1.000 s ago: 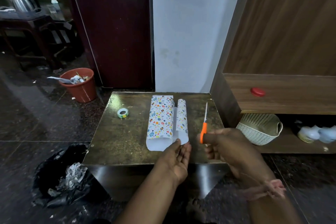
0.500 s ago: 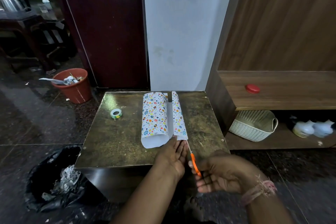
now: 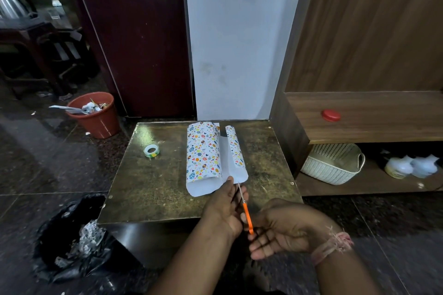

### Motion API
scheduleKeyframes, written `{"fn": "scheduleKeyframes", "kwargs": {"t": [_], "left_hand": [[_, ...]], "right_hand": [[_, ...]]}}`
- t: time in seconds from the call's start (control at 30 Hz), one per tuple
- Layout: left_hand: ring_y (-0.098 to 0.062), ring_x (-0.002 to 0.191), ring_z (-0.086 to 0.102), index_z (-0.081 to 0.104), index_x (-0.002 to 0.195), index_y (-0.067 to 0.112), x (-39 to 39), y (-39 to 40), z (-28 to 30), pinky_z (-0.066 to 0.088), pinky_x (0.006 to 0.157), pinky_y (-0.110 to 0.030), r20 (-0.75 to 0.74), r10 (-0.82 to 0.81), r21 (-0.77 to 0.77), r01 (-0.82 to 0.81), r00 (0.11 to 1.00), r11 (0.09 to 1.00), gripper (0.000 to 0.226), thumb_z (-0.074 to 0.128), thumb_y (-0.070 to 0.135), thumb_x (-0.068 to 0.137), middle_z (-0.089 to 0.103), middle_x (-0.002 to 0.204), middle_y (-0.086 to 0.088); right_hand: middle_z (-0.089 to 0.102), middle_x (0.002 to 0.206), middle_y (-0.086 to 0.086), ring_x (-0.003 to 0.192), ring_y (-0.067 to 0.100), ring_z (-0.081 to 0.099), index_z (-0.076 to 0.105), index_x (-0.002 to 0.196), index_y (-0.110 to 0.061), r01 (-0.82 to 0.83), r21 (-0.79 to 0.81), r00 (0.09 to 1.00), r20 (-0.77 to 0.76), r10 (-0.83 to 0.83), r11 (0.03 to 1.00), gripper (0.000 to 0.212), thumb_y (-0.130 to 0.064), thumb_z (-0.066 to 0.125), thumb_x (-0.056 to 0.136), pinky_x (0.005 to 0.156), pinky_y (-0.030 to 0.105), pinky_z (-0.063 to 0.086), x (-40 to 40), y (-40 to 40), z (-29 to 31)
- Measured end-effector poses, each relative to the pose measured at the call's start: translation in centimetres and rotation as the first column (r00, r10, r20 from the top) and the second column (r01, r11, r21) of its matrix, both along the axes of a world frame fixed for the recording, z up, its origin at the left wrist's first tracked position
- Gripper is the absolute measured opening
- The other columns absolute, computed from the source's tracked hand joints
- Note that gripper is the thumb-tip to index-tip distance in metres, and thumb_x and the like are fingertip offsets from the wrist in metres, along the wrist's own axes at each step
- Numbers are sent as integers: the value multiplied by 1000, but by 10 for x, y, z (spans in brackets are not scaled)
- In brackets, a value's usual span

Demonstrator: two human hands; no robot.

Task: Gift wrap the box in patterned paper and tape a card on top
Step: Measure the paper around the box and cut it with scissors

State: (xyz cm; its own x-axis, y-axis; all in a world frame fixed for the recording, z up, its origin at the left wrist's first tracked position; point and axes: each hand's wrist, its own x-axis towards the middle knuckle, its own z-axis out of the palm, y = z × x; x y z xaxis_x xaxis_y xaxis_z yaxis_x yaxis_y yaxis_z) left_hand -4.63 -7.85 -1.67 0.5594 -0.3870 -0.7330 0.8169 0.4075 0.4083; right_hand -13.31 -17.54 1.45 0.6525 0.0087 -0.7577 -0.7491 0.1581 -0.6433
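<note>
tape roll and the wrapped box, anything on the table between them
Nothing: in the head view, the stretch of table between the tape roll and the paper-wrapped box is bare.

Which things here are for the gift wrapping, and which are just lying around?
For the job:
- patterned wrapping paper with white underside, folded on the brown table
- orange-handled scissors, held by the right hand
- roll of clear tape
- left hand, touching the paper's near edge

Lying about:
- terracotta waste bucket
- black bin bag
- white woven basket
- red lid
</note>
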Motion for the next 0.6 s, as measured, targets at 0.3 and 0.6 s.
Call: {"fn": "scheduleKeyframes", "kwargs": {"t": [0.3,0.6], "left_hand": [[-18,75,63,63,86,0,3,-1,0,53,42,-18,-20,-16,-30,15,1000,999,28,60,22,103,65,86,-13],[-18,79,62,65,93,6,5,1,-6,54,55,-25,5,-100,-16,100,995,995,29,57,31,104,68,93,-12]], "right_hand": [[54,81,15,64,26,66,66,88,-2,-48,27,998,42,47,998,43,-37,81,71,67,41,64,4,1,4],[57,80,13,63,22,67,65,89,-4,-57,14,998,35,57,998,45,-42,80,71,67,38,63,9,0,0]]}}
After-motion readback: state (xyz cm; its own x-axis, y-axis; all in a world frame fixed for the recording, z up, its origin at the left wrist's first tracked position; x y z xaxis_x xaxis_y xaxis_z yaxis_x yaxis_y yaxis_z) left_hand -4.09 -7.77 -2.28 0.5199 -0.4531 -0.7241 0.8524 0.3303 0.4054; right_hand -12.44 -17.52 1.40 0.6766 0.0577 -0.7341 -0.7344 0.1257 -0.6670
